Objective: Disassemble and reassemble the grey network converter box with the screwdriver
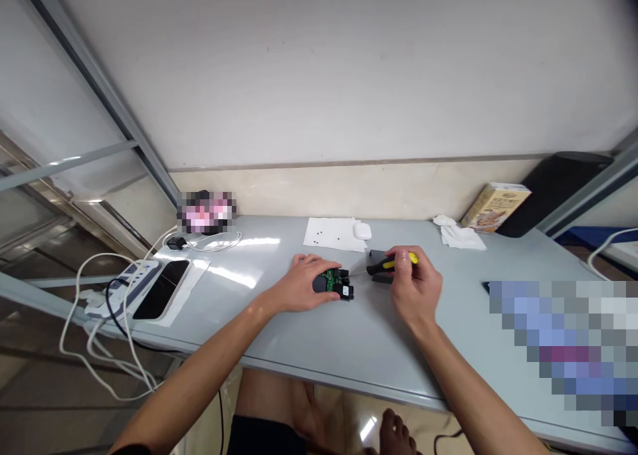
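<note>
My left hand (310, 283) grips a small device with an exposed green circuit board (331, 280) and black connector blocks, thumb on the near side and fingers on the far side. In my right hand (417, 283) is a screwdriver (387, 264) with a black and yellow handle. Its thin shaft points left, and the tip reaches the board's right part; whether it touches cannot be made out. Behind the screwdriver lies a dark grey cover-like piece (379, 256), partly hidden by my right hand. Several tiny dark screws rest on a white paper (329, 232) farther back.
A white rounded case (362, 231) sits on the paper's right edge. At left are a phone (162, 289), a power strip (130, 275) and loose white cables. Crumpled tissue (463, 236), a yellow box (496, 207) and a black cylinder (553, 189) stand back right. The wall closes off the rear.
</note>
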Demonstrator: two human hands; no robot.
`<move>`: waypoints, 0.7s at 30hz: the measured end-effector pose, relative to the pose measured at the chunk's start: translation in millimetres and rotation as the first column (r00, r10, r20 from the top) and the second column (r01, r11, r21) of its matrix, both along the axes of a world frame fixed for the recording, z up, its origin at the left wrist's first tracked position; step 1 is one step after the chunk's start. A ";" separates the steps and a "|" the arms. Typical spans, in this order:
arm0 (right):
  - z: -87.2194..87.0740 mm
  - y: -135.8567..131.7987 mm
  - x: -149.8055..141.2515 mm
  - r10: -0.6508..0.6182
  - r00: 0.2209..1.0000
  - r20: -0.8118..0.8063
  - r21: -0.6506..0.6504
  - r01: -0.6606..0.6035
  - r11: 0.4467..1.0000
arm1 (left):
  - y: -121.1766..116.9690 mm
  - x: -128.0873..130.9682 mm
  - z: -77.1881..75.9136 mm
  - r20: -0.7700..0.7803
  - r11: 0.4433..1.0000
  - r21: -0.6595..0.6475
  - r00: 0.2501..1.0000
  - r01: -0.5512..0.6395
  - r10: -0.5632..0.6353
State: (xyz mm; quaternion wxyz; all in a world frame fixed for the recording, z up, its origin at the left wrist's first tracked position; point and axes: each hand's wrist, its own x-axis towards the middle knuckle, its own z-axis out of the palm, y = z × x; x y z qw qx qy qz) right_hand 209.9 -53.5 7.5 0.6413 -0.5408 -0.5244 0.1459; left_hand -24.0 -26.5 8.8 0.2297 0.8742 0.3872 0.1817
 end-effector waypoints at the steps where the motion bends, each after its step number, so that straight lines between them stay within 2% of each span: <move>1: -0.4 0.0 -0.1 -0.002 1.000 0.001 -0.001 0.002 1.000 | 0.2 -0.1 -0.3 0.003 1.000 -0.001 1.000 0.005 -0.005; 12: -0.1 -1.4 -0.9 -0.025 0.999 -0.043 0.029 0.027 0.999 | 0.4 0.1 0.0 0.008 1.000 -0.020 1.000 0.013 -0.013; 21: 0.1 4.8 3.4 -0.106 0.960 -0.261 0.003 0.111 0.994 | 4.5 1.1 1.5 0.010 0.997 -0.058 0.999 0.043 -0.042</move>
